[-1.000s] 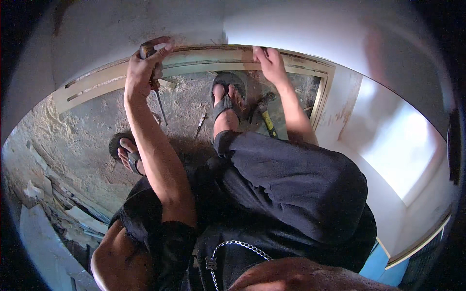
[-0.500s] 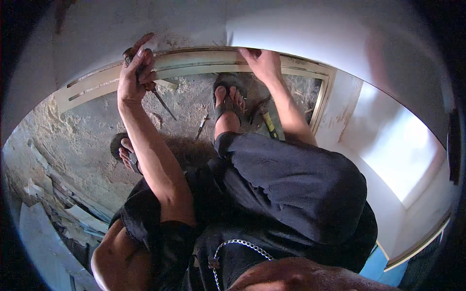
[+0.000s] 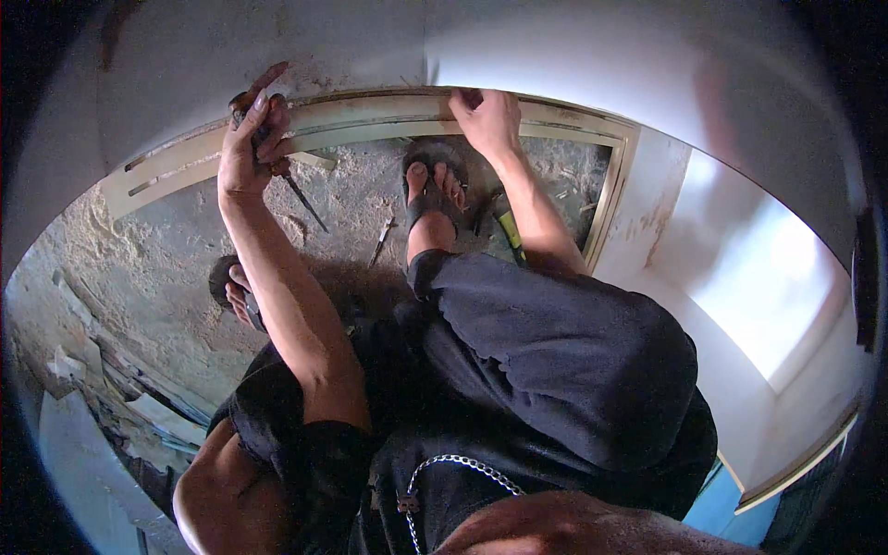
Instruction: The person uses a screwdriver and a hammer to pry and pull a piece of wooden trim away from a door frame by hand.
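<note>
My left hand (image 3: 248, 153) is closed around a screwdriver (image 3: 305, 203) with a dark handle, its thin shaft slanting down and to the right. A reddish-brown shape above the fist is unclear. Below the white panel runs a pale wooden frame (image 3: 370, 132), with slots near its left end. My right hand (image 3: 490, 122) touches the frame's upper edge by the panel, fingers curled and pressed together. Its fingertips are partly hidden, and I cannot make out what they pinch, if anything.
On the dusty floor a small slim tool (image 3: 381, 242) lies between my feet. A yellow-and-black handle (image 3: 510, 231) lies partly under my right forearm. Wood shavings (image 3: 102, 227) are scattered at left, with scrap strips (image 3: 166, 416) at lower left. A white box-like opening (image 3: 731, 277) stands at right.
My right hand has shifted slightly left along the frame, its fingers drawn closer together. My left hand has moved a little left, still holding the screwdriver.
</note>
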Demonstrator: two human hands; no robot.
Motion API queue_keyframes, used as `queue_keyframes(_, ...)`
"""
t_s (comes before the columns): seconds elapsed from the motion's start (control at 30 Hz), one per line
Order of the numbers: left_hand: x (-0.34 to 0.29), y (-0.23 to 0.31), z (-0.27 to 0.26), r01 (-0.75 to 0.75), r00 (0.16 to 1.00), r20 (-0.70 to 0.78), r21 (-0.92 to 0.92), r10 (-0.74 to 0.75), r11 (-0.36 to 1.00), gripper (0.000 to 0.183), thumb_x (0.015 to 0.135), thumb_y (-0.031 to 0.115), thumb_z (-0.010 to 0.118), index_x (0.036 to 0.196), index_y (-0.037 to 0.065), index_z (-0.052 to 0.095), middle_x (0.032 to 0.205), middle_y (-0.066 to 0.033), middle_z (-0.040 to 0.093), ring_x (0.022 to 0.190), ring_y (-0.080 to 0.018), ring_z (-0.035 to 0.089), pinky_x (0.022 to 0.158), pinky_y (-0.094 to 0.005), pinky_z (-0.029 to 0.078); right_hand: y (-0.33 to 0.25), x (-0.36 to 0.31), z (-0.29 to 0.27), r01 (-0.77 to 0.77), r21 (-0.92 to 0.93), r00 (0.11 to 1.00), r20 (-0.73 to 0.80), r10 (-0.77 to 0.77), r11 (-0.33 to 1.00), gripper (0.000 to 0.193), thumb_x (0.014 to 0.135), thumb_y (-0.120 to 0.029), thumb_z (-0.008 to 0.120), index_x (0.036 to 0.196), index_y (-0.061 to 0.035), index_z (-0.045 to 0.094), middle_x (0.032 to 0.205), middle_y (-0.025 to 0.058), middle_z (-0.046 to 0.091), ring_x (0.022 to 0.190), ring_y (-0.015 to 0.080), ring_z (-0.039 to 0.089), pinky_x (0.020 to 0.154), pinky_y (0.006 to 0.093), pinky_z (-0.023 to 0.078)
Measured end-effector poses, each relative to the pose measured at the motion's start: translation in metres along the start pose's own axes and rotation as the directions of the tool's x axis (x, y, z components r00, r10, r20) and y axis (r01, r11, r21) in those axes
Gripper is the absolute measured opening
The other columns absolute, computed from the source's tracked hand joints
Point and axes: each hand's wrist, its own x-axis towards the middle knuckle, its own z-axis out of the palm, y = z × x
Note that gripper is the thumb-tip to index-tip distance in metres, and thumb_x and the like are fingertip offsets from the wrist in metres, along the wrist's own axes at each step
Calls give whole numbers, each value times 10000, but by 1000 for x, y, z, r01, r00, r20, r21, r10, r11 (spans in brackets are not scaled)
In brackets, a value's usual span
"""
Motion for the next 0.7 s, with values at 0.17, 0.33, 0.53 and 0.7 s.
queue_keyframes(0.17,0,1,1,27,999,20,9,-27,1000,630,983,343,573,1495,72,324,782,59,449,477,-7,291,396,-166,250,54,-16,-24,-210,246,967,-88,237,946,190,879,-217,698,938,-36,710,800,46,727,673,127,670,635,282,543)
queue_keyframes(0.33,1,-6,7,-53,997,-67,-67,49,996,552,983,354,572,1406,27,435,739,47,438,473,-17,313,393,-182,255,94,-54,-56,-238,-67,964,106,244,969,214,887,-227,686,960,-27,670,799,75,709,691,161,666,637,299,518)
queue_keyframes(0.53,6,-11,-1,-150,987,-12,-440,161,885,531,979,490,495,1141,-9,579,687,5,423,487,-66,320,419,-205,263,82,-80,-45,-112,184,993,57,103,976,240,879,-191,698,1093,-92,655,855,60,677,748,162,664,671,301,531)
queue_keyframes(0.7,11,-14,4,-261,950,-7,-569,312,780,619,923,614,464,944,16,622,643,-17,403,576,-130,327,531,-276,286,47,-56,-37,18,204,1000,19,-22,979,282,878,-174,710,1151,-116,667,973,55,674,826,161,657,746,280,542)
